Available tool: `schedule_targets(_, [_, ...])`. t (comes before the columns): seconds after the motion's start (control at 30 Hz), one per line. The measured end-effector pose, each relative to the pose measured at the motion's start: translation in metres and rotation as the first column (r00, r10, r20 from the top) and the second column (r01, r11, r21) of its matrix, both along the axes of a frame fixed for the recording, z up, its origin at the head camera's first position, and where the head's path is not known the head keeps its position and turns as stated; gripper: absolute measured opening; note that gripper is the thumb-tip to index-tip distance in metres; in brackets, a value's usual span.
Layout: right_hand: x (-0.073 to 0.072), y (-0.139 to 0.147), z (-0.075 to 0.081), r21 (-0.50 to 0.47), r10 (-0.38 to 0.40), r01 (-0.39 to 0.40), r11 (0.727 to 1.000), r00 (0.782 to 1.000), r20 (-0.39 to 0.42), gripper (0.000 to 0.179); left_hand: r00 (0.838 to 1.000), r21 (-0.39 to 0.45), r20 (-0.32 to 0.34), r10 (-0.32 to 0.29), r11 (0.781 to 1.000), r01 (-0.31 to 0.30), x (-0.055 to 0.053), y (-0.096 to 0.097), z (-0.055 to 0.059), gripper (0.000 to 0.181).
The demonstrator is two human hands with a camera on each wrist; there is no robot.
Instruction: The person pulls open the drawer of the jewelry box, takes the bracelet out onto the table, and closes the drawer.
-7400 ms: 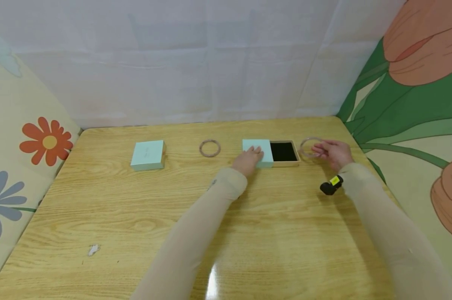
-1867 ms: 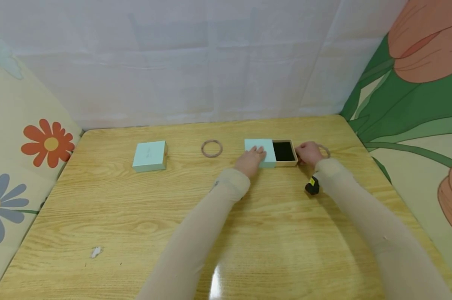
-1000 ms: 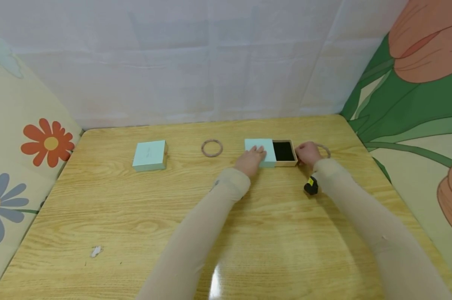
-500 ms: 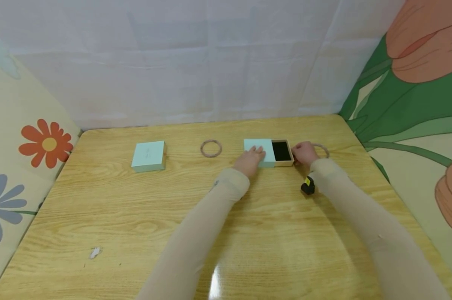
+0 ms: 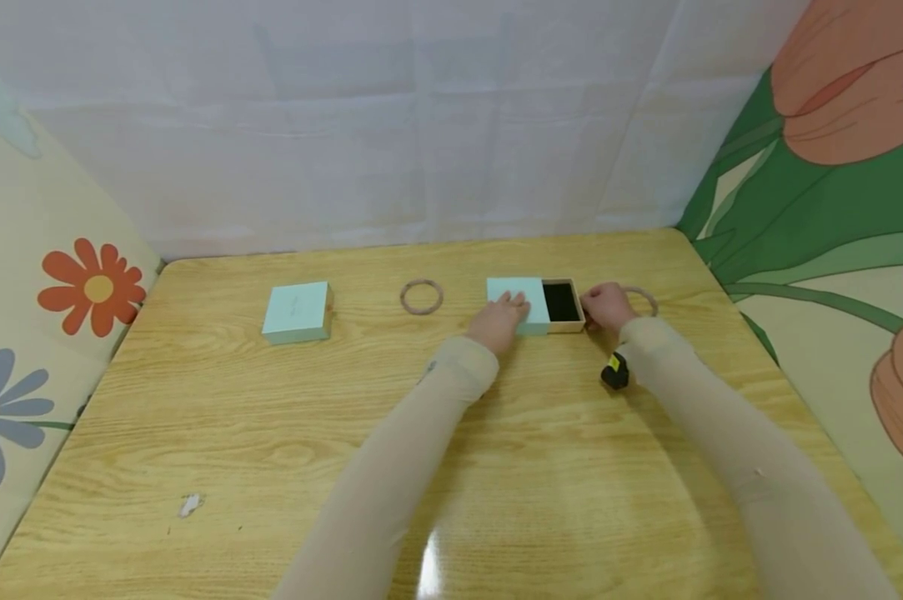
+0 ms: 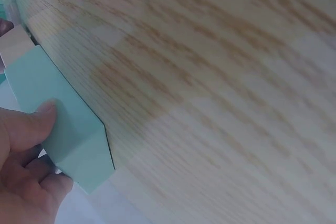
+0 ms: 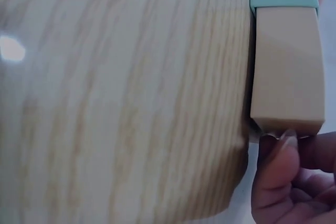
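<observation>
A pale mint-green slide-out gift box has its sleeve (image 5: 505,287) on the left and its tan drawer (image 7: 289,64) partly pulled out to the right. Black lining (image 5: 561,302) shows inside the drawer. My left hand (image 5: 499,323) holds the sleeve, fingers spread over its top and thumb along its near side. With curled fingers, my right hand (image 5: 609,307) has thumb and forefinger together right at the drawer's outer end; whatever lies between the tips is hidden. Just beyond it lies a bangle (image 5: 649,298), partly covered by that hand.
Left of the opened box, a second bangle (image 5: 422,309) lies flat on the wooden table (image 5: 346,467). Farther left stands another mint-green box (image 5: 298,311), closed. A white scuffed spot (image 5: 190,505) marks the table's near left. A white cloth (image 5: 421,125) hangs along the back.
Several seconds ago my right hand held the bangle that now lies on the table. Since then it has moved left to the drawer, which has slid slightly into the sleeve.
</observation>
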State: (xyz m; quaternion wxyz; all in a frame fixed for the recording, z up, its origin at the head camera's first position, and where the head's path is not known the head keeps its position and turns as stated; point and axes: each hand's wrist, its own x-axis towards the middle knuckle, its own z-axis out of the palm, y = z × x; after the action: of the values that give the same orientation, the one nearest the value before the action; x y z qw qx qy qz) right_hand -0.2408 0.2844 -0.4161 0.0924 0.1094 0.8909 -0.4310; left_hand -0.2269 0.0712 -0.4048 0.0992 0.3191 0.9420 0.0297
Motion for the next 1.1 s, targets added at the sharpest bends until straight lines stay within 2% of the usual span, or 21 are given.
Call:
schedule_targets(0.67, [0.002,-0.006,0.002,-0.021,-0.015,0.015,1.0,1.0,-0.002,0.029,1.0,0.002,-0.009,-0.009,1.0,0.009,0.002,-0.001,0.001,0.053])
schedule_targets(0.93, [0.004,-0.01,0.006,-0.014,-0.002,0.002,1.0,1.0,0.001,0.029,1.0,0.013,0.013,-0.012,1.0,0.012,0.002,-0.001,0.003,0.054])
schedule_targets(1.1, [0.003,-0.01,0.004,-0.016,0.003,-0.003,1.0,1.0,0.002,0.029,1.0,0.006,0.004,-0.012,1.0,0.012,0.002,-0.001,0.002,0.053])
